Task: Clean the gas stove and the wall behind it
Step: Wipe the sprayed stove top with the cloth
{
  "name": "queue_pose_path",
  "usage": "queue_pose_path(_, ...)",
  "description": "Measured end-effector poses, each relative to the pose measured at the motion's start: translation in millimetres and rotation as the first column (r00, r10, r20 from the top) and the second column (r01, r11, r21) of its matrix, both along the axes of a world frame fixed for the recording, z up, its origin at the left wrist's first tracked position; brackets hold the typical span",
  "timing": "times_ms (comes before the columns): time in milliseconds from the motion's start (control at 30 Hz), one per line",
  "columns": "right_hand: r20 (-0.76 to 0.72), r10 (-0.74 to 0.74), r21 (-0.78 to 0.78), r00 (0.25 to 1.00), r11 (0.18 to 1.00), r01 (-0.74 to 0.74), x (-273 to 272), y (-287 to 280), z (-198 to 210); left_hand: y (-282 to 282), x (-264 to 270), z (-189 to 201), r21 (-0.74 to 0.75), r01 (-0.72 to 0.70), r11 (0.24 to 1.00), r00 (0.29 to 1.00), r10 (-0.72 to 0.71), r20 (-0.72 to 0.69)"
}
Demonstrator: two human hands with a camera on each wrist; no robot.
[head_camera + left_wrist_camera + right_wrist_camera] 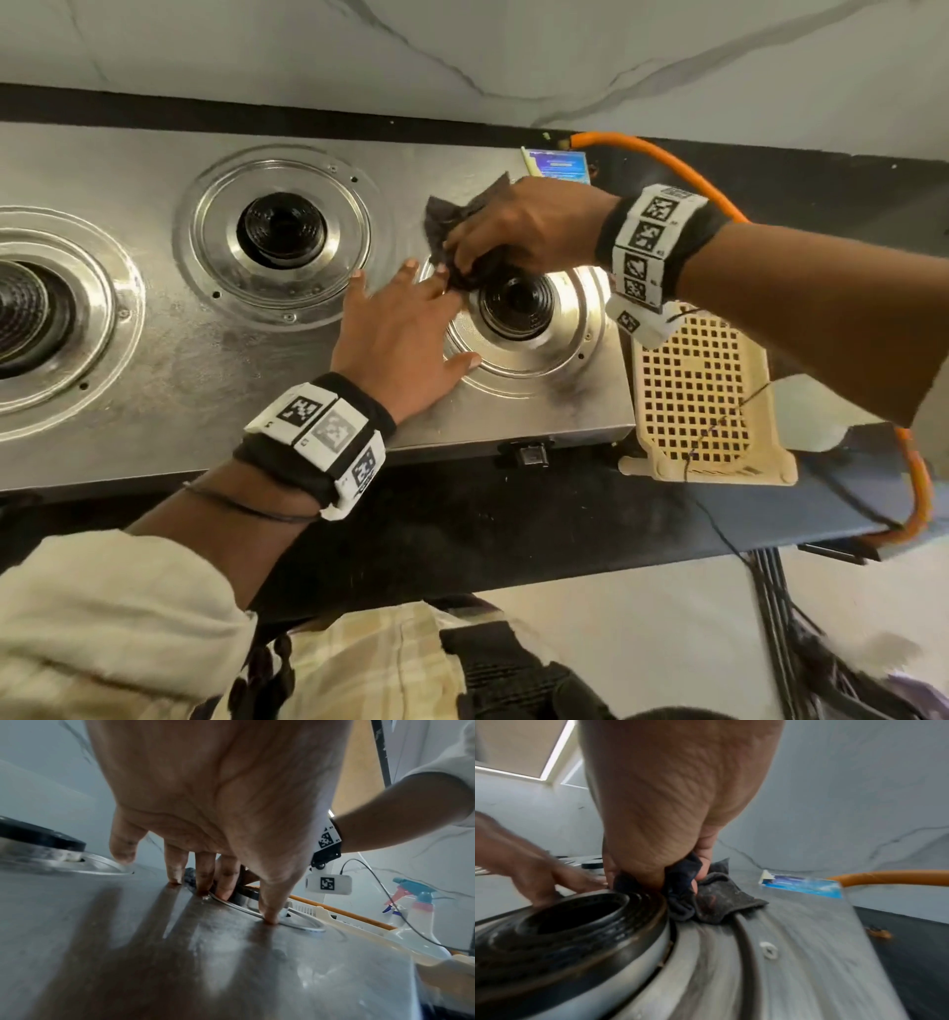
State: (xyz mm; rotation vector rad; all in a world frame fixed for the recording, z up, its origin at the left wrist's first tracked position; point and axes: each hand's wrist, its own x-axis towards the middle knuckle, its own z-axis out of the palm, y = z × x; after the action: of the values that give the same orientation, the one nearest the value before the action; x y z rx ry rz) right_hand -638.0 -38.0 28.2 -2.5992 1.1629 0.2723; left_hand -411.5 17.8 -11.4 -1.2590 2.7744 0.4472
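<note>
Smudged steel stove (205,370), right hand (524,226) clutching dark rag (457,216), left hand (400,334) flat, fingers spread.

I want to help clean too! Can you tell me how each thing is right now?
Left hand: fingers spread, pressing flat on the gas stove.
Right hand: gripping the dark cloth beside the right burner.
Middle burner: bare, unlit.
Spray bottle: upright.
Basket: beside the stove.

The right hand (670,817) bunches a dark cloth (716,898), seemingly against the burner (572,919).
</note>
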Motion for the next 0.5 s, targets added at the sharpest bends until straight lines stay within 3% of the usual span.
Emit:
queue_pose_path(100,0.013,0.008,-0.01,1.0,1.0,-0.007,3.3,-0.7,0.9,1.6,-0.7,-1.0,-0.003,-0.017,1.0,1.0,0.017,0.001)
queue_pose_path(233,0.089,-0.279,0.014,0.956,0.96,0.279,-10.5,18.5,-8.0,0.4,-1.3,-1.9,0.0,-0.018,1.0,0.999,0.018,0.038)
queue_pose_path(367,0.208,-0.608,0.032,0.766,0.787,0.616,-37.7,56.1,-17.1,-0.7,-0.2,-1.5,0.017,-0.018,1.0,0.999,0.018,0.052)
queue_pose_path(500,0.338,-0.716,-0.027,0.611,0.642,0.767,-39.4,106.7,-28.9,-1.2,0.5,-4.1,0.048,-0.027,0.998,0.999,0.026,0.025)
